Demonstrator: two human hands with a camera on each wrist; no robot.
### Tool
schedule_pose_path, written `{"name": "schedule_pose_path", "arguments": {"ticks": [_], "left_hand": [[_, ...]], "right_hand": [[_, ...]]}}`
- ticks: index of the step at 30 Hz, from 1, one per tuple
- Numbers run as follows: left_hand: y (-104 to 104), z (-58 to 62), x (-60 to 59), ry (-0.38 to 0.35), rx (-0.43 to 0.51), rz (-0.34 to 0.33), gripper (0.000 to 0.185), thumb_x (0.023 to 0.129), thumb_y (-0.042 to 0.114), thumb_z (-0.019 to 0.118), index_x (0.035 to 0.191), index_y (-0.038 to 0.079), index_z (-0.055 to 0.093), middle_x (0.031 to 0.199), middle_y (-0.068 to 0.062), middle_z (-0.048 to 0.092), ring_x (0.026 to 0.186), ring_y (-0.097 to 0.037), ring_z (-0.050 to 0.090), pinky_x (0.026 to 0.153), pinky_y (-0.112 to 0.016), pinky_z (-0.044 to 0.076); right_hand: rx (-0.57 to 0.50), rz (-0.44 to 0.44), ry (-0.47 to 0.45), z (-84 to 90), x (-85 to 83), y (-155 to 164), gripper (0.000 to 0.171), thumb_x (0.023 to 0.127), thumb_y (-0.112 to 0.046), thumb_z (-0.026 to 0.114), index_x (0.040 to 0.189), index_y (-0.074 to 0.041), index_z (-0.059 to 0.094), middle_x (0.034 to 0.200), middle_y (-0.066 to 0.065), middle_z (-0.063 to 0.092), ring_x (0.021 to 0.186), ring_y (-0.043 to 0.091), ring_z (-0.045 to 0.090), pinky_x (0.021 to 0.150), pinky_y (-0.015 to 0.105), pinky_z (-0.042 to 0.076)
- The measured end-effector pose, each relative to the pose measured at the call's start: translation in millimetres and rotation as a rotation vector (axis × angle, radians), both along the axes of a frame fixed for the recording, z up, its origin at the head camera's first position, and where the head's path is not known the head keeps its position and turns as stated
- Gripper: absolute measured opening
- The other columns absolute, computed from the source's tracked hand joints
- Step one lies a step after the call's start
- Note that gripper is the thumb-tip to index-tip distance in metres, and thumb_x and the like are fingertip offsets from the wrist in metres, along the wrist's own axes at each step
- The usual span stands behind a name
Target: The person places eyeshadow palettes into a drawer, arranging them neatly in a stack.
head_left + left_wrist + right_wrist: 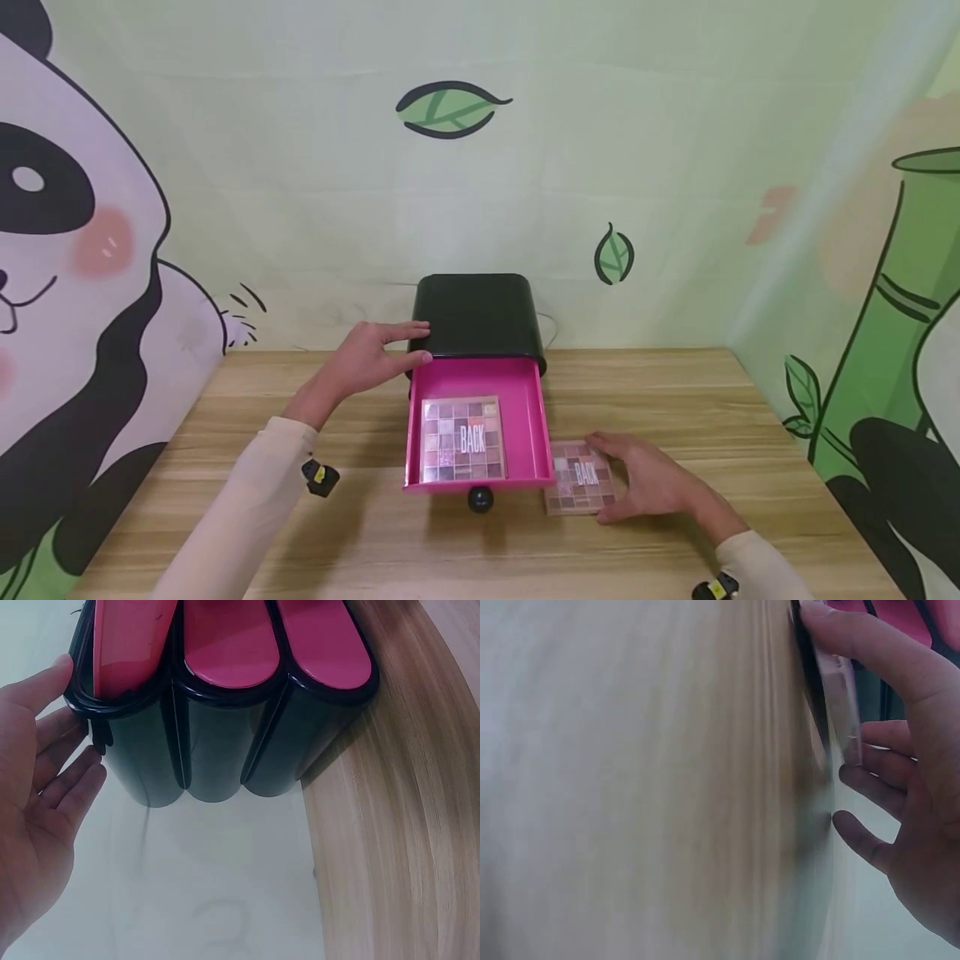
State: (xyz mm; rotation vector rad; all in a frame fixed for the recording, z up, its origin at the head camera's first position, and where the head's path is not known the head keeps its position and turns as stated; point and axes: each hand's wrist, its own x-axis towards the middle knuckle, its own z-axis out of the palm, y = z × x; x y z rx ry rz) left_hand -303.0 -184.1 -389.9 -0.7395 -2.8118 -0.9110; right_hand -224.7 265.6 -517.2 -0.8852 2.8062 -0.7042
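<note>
A black drawer cabinet (476,315) stands at the back middle of the table, its pink top drawer (525,417) pulled out. Inside the drawer lies an eyeshadow palette (450,454) marked BACK. My left hand (375,354) touches the cabinet's left edge with fairly straight fingers; the left wrist view shows the hand (45,787) beside several stacked drawers. To the right of the drawer, my right hand (648,477) holds a second eyeshadow palette (573,492) by its right side, between thumb and fingers. In the right wrist view that palette (844,705) appears edge-on.
The wooden table (360,517) reaches back to a printed cloth backdrop (315,167) with pandas and leaves. A round black knob (481,499) sticks out from the drawer's front, close to the held palette.
</note>
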Motion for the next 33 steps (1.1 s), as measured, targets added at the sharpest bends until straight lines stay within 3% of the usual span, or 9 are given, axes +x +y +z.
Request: {"name": "schedule_pose_path", "arguments": {"ticks": [3, 8, 12, 21, 23, 28, 33], "left_hand": [[0, -0.6, -0.5, 0.004, -0.002, 0.0, 0.056, 0.093, 0.044, 0.074, 0.14, 0.016, 0.064, 0.142, -0.006, 0.062, 0.084, -0.019, 0.06, 0.076, -0.036, 0.048], [0, -1.2, -0.3, 0.006, 0.005, 0.0, 0.056, 0.093, 0.043, 0.075, 0.14, 0.016, 0.065, 0.142, -0.006, 0.062, 0.092, -0.021, 0.063, 0.077, -0.036, 0.048], [0, -0.8, 0.2, 0.004, 0.009, 0.002, 0.055, 0.093, 0.043, 0.074, 0.14, 0.016, 0.065, 0.143, -0.006, 0.062, 0.091, -0.021, 0.062, 0.078, -0.037, 0.047], [0, -0.8, 0.2, 0.018, 0.02, -0.011, 0.055, 0.093, 0.043, 0.075, 0.139, 0.016, 0.066, 0.141, -0.007, 0.063, 0.064, -0.017, 0.049, 0.074, -0.037, 0.047], [0, -1.0, 0.1, 0.02, 0.023, -0.014, 0.055, 0.092, 0.043, 0.075, 0.139, 0.015, 0.066, 0.141, -0.007, 0.063, 0.063, -0.018, 0.048, 0.073, -0.037, 0.047], [0, -2.1, -0.2, 0.017, 0.022, -0.011, 0.055, 0.093, 0.043, 0.075, 0.14, 0.016, 0.065, 0.142, -0.007, 0.063, 0.077, -0.016, 0.059, 0.075, -0.036, 0.048], [0, -2.5, -0.3, 0.009, 0.026, -0.012, 0.055, 0.093, 0.042, 0.075, 0.14, 0.017, 0.065, 0.142, -0.007, 0.062, 0.068, -0.019, 0.054, 0.072, -0.036, 0.048]], "right_hand": [[-0.018, -0.035, 0.005, 1.4, 0.8, 4, 0.113, 0.065, -0.059, 0.09, 0.151, 0.0, 0.047, 0.153, 0.02, 0.048, 0.14, 0.04, 0.047, 0.112, 0.055, 0.037], [-0.043, -0.102, -0.001, 6.7, 2.8, 14, 0.114, 0.064, -0.058, 0.091, 0.153, -0.004, 0.045, 0.156, 0.018, 0.046, 0.141, 0.041, 0.045, 0.112, 0.058, 0.036], [-0.065, -0.119, 0.041, 16.6, 4.4, 20, 0.115, 0.062, -0.053, 0.094, 0.153, -0.003, 0.044, 0.155, 0.021, 0.045, 0.14, 0.044, 0.045, 0.112, 0.061, 0.035], [-0.019, -0.155, 0.102, 54.9, 11.7, 25, 0.115, 0.065, -0.06, 0.09, 0.155, -0.006, 0.042, 0.158, 0.021, 0.042, 0.141, 0.05, 0.041, 0.108, 0.069, 0.033], [-0.018, -0.158, 0.115, 63.6, 13.4, 27, 0.116, 0.065, -0.064, 0.088, 0.156, -0.008, 0.042, 0.158, 0.021, 0.041, 0.14, 0.05, 0.041, 0.107, 0.07, 0.034], [-0.028, -0.129, 0.187, 84.3, 17.0, 27, 0.115, 0.066, -0.066, 0.087, 0.155, -0.006, 0.044, 0.157, 0.024, 0.042, 0.14, 0.052, 0.041, 0.107, 0.071, 0.033], [-0.035, -0.092, 0.26, 103.9, 20.2, 22, 0.112, 0.067, -0.062, 0.088, 0.155, -0.008, 0.044, 0.156, 0.023, 0.044, 0.139, 0.054, 0.04, 0.103, 0.074, 0.034]]}}
